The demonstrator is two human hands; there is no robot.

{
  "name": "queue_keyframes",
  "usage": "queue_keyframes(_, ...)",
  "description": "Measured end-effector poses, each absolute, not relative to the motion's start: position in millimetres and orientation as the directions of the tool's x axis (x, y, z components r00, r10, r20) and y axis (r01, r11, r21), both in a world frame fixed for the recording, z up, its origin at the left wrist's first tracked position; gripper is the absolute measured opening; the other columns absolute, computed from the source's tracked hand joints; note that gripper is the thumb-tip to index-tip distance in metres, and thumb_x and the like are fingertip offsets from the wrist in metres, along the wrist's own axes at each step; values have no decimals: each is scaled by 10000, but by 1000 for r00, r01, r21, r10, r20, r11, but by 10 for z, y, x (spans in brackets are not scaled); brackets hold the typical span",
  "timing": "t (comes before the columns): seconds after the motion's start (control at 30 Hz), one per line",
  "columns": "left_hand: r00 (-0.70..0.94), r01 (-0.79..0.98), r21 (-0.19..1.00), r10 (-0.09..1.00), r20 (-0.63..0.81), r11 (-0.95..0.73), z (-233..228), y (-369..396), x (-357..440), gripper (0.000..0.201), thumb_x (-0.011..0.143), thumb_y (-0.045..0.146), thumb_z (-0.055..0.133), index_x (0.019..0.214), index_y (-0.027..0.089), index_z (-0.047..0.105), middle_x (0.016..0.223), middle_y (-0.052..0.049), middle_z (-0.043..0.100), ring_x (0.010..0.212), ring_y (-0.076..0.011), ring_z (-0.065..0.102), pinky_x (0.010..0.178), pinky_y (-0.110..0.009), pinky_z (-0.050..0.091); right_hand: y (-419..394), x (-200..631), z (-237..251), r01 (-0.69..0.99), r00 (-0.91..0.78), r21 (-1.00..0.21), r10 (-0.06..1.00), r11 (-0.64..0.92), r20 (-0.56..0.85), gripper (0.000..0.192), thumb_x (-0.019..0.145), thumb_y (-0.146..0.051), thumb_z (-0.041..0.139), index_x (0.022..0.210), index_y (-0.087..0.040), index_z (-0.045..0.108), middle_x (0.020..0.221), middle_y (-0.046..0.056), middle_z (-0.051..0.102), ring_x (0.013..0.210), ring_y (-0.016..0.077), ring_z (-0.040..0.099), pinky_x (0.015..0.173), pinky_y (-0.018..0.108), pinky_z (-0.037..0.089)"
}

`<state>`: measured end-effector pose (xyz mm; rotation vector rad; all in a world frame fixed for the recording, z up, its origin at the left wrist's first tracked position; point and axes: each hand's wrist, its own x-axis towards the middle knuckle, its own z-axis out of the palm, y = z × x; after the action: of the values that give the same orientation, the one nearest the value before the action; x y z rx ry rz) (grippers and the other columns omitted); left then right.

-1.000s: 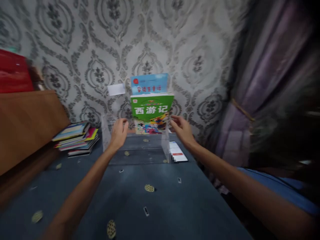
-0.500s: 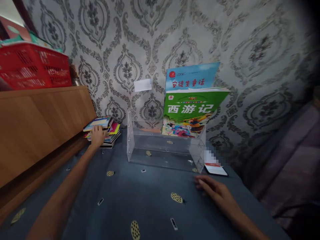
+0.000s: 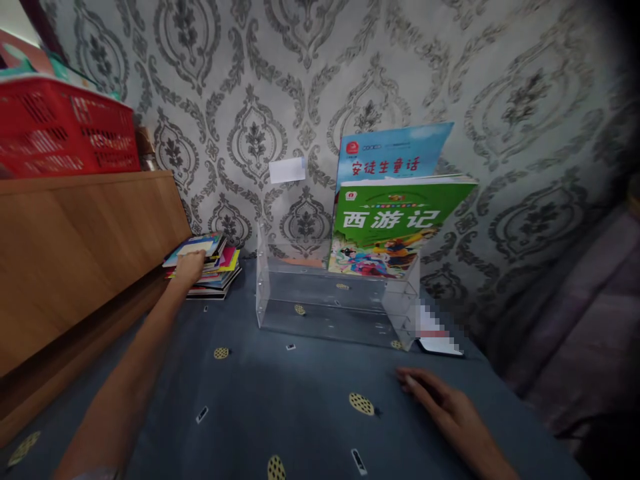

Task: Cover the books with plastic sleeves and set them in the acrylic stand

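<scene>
At the far left, my left hand (image 3: pixel 190 269) grips the near edge of the upper books on a stack of books (image 3: pixel 215 281); its fingers are partly hidden. My right hand (image 3: pixel 447 405) rests low over the cloth at right, loosely curved and open, holding nothing. Between the hands stands a clear acrylic book rack (image 3: pixel 325 325). On its right side a green picture book (image 3: pixel 387 223) leans upright, in front of a taller blue book (image 3: pixel 393 150). Both covers carry Chinese titles.
A dark blue cloth (image 3: pixel 280 400) with pineapple prints covers the table. A phone-like device (image 3: pixel 440 343), partly blurred out, lies right of the rack. At left, a red basket (image 3: pixel 70 130) sits on a wooden cabinet (image 3: pixel 90 233). A white tag (image 3: pixel 287 171) is on the patterned wall.
My left hand has shifted from lying over the stack's top to its near edge, fingers curling in. My right hand is slightly lower in view. The view has shifted a little.
</scene>
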<state>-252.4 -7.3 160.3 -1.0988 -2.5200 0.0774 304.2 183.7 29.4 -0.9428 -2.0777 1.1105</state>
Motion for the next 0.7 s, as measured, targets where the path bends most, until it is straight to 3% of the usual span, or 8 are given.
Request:
queue_keyframes(0.2, -602, 670, -281, 725, 336, 687, 1511, -312, -2222, 347, 974, 377, 618, 1244, 159, 611, 1219, -93, 657, 1075, -238, 655, 948, -482, 545, 1821, 3044, 248, 266, -574, -873, 795, 409, 197, 679, 719, -845, 581, 872, -212, 769, 856, 120, 774, 784, 289, 747, 778, 424, 636)
queue_keyframes(0.3, -565, 706, -289, 761, 320, 646, 1386, -464, -1995, 255, 1006, 223, 490, 1192, 118, 628, 1100, -136, 721, 1051, -265, 685, 1010, -500, 483, 1800, 3045, 271, 268, -574, -873, 795, 407, 195, 699, 716, -860, 564, 876, -210, 765, 867, 120, 777, 785, 296, 749, 780, 438, 633)
queue_keyframes(0.4, -532, 752, -279, 800, 279, 597, 1205, -671, -1719, 341, 974, 127, 359, 1159, 107, 645, 993, -187, 760, 1000, -312, 718, 1014, -503, 460, 1774, 3055, 309, 275, -594, -864, 781, 422, 193, 684, 748, -843, 544, 918, -219, 764, 906, 119, 783, 823, 312, 752, 795, 462, 624)
queue_keyframes(0.53, -491, 817, -247, 853, 177, 522, 925, -1113, -1312, 367, 942, 164, 367, 1134, 161, 679, 936, -158, 784, 936, -316, 746, 978, -480, 508, 1756, 3065, 309, 278, -604, -862, 775, 425, 187, 626, 787, -787, 543, 941, -219, 757, 913, 114, 781, 824, 313, 750, 806, 482, 613)
queue_keyframes(0.7, -439, 880, -170, 896, 69, 444, 746, -1872, -923, 452, 850, 125, 402, 1137, 276, 717, 1092, -84, 788, 970, -279, 759, 783, -363, 602, 1759, 3062, 244, 301, -591, -859, 788, 414, 172, 586, 805, -728, 552, 991, -206, 745, 935, 116, 770, 845, 310, 744, 819, 481, 603)
